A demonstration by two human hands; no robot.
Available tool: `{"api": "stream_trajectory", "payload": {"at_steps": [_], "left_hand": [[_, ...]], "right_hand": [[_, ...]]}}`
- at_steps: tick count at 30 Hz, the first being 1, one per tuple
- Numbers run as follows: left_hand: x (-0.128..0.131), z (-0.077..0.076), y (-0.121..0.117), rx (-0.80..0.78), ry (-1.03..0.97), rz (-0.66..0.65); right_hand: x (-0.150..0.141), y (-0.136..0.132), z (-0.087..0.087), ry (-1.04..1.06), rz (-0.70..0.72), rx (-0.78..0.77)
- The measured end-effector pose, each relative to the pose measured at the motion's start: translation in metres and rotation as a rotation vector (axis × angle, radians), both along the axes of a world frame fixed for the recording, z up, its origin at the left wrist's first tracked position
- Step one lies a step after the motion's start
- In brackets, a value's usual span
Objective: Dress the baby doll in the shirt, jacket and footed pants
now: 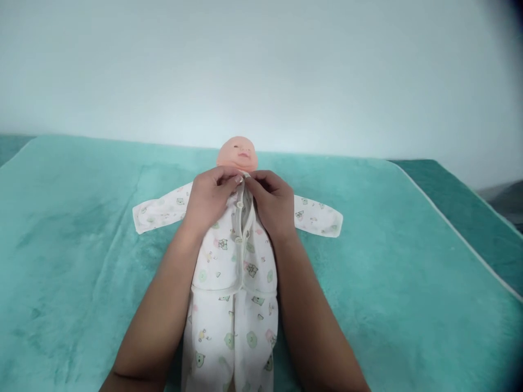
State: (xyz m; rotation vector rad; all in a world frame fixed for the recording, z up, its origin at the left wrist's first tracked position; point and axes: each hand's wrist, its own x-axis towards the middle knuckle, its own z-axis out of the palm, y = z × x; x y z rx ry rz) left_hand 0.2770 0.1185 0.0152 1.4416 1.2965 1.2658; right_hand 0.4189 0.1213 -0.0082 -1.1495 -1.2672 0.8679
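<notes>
A baby doll (237, 151) lies on its back, dressed in a white jacket (212, 253) printed with small animals and matching trousers (212, 337). Its sleeves stretch out to both sides. At the neckline, my left hand (210, 196) pinches one front edge of the jacket between thumb and fingers. Close beside it, my right hand (273, 198) pinches the opposite edge. Below my fingers the jacket front gapes a little, with buttons (239, 205) showing along one edge. My fingers partly hide the top fastening.
A turquoise fleece blanket (392, 261) with a pale edging spreads under the doll. Darker green cloth (453, 201) shows past its right edge. Behind stands a plain pale wall (261, 71). Something dark (509, 201) sits at the far right.
</notes>
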Motion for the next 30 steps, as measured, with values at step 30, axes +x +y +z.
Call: {"api": "stream_trajectory", "payload": {"at_steps": [30], "left_hand": [[0.006, -0.002, -0.002, 0.04, 0.07, 0.008]], "right_hand": [[0.002, -0.003, -0.007, 0.044, -0.013, 0.029]]}}
